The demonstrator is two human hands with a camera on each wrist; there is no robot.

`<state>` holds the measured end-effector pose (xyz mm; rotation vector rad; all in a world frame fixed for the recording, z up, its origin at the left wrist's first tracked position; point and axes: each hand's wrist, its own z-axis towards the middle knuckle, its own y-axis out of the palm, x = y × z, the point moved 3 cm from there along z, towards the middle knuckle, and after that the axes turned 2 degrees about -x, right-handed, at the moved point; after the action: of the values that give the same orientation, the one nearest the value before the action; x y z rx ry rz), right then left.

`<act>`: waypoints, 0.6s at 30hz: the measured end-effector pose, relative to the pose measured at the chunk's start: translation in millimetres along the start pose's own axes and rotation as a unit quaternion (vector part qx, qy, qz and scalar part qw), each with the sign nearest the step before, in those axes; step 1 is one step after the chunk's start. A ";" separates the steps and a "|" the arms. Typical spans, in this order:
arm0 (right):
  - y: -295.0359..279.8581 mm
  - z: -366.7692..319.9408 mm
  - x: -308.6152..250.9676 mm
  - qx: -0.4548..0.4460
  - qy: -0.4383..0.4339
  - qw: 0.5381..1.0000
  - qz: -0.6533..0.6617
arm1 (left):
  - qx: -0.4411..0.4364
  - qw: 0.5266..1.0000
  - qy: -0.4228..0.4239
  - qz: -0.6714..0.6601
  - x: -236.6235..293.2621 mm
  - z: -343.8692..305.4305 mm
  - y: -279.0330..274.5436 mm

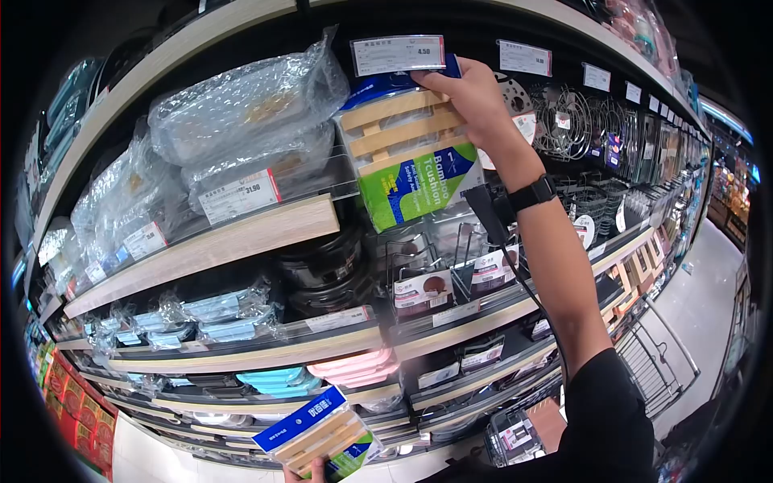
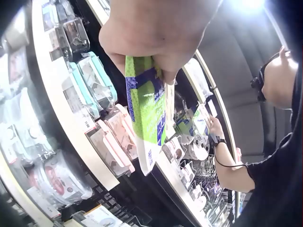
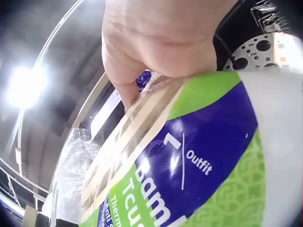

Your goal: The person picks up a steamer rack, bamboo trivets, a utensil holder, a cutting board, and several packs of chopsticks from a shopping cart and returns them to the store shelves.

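My right hand (image 1: 477, 101) pinches the blue top edge of a packaged bamboo cushion (image 1: 419, 189), just under a 4.50 price tag (image 1: 398, 55). In the right wrist view that hand (image 3: 161, 42) lies over the slatted wood, the green and blue label (image 3: 208, 142) facing the camera. Low in the head view, my left hand (image 1: 310, 473) holds a second bamboo package (image 1: 322, 435) by its side. The left wrist view has this package (image 2: 147, 113) nearly edge-on, between the thumb and fingers of the left hand (image 2: 156, 33).
Bubble-wrapped containers (image 1: 241, 105) fill the shelf to the left. Blue boxes (image 1: 233, 310) and pink boxes (image 1: 354, 366) sit on lower shelves. Wire racks (image 1: 564, 121) hang to the right. A shopping cart (image 1: 656, 346) stands in the aisle at the right.
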<state>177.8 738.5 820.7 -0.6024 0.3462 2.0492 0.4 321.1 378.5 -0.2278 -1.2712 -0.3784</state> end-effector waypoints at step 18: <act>3.3 9.1 3.6 0.047 0.048 0.998 -0.005 | -0.059 0.996 -0.049 -0.047 -13.6 -9.4 1.1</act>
<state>170.8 743.6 826.4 -0.6441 0.4922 1.9877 5.8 320.7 362.9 -0.2912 -1.3615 -0.5291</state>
